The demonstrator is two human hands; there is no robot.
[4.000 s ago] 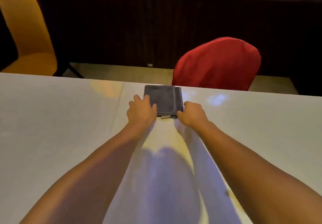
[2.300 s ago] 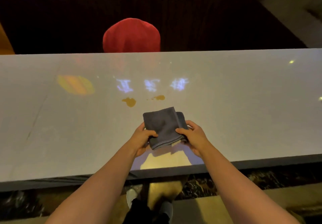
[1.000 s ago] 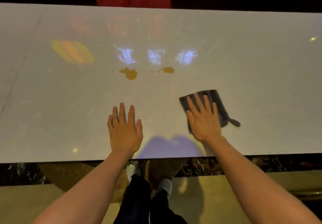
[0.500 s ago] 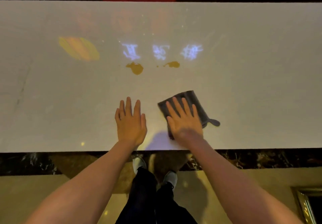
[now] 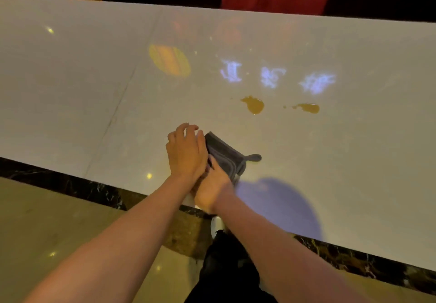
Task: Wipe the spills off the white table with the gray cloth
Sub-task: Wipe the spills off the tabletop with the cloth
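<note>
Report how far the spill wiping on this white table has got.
Done: nothing wiped yet. Both brown spills, the larger spill and the smaller spill, sit untouched on the white table.

In hand: the folded gray cloth lies near the table's front edge, under the right hand, with the left hand overlapping it.

Left: push the cloth forward over both spills.

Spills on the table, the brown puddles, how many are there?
2. One brown spill sits beyond the gray cloth; the other lies to its right, with tiny droplets between. More could hide under the cloth or hands.
</note>
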